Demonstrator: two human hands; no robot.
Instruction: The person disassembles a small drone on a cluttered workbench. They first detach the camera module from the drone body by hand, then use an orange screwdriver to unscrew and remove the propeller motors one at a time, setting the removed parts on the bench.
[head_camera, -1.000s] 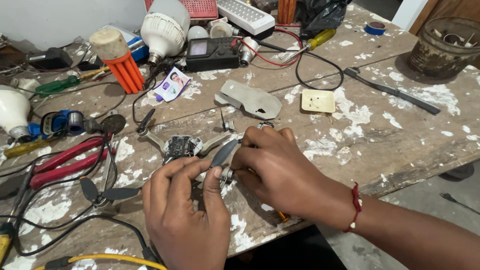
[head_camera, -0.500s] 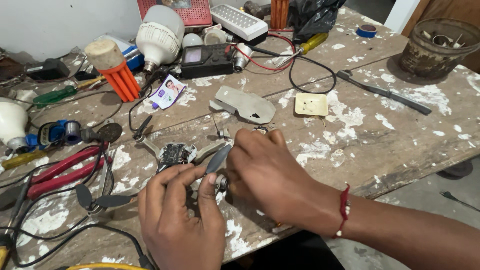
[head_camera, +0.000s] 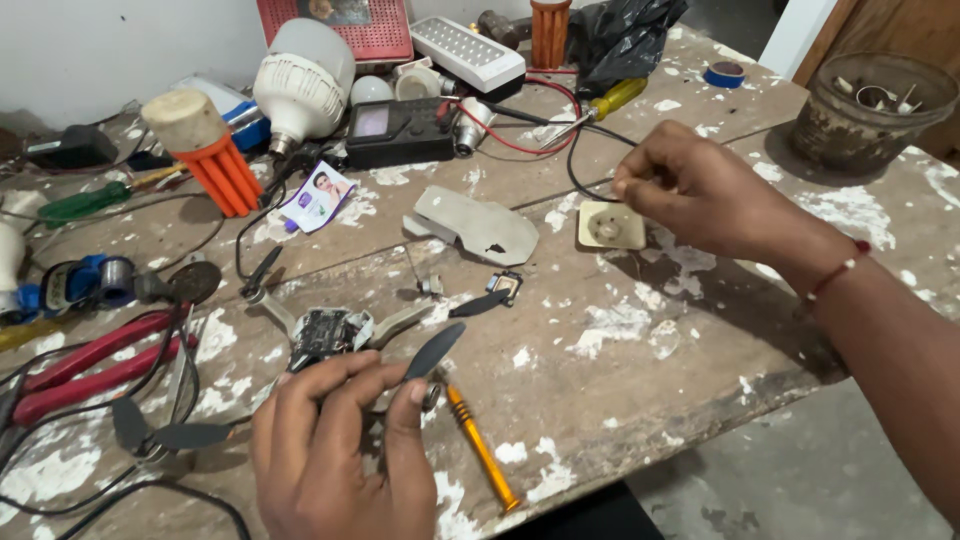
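The left hand (head_camera: 335, 450) has its fingertips curled down onto a small opened drone (head_camera: 335, 335), the thumb and forefinger closing around one arm near the dark propeller blade (head_camera: 435, 352). The drone lies on the paint-flecked wooden workbench (head_camera: 600, 400), just ahead of that hand, with its circuit board bare and thin arms splayed outward. It looks very light and fragile: the blades seem thin and flexible, the arms slender, the exposed board easy to damage. The stiffer central body or the root of an arm looks like the safer place to grip, not the blade tips.

The right hand (head_camera: 700, 190) is raised well apart from the drone, fingers drawn together in a pinch; what they pinch is too small to tell, though a black wire (head_camera: 580, 170) loops close by. Below it lies a small cream square part (head_camera: 611, 225). An orange-handled screwdriver (head_camera: 482, 447) lies just right of the left hand. The grey top shell (head_camera: 470, 225) rests beyond the drone, and red pliers (head_camera: 90, 365) lie to the left.
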